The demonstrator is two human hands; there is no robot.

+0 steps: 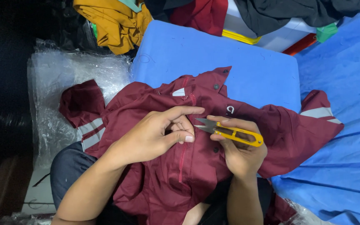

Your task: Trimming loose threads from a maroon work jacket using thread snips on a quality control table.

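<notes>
One dark red shirt [180, 166] is spread over the lap and onto one blue cushion [246, 71]. One pair of yellow thread snips [230, 131] is held in the right hand [240, 150], fingers wrapped around the handle. The snips lie almost flat, with the blades pointed left at the left hand [159, 133]. A bit of shirt cloth is pinched there. Bare blue room is seen above the collar and on the right.
</notes>
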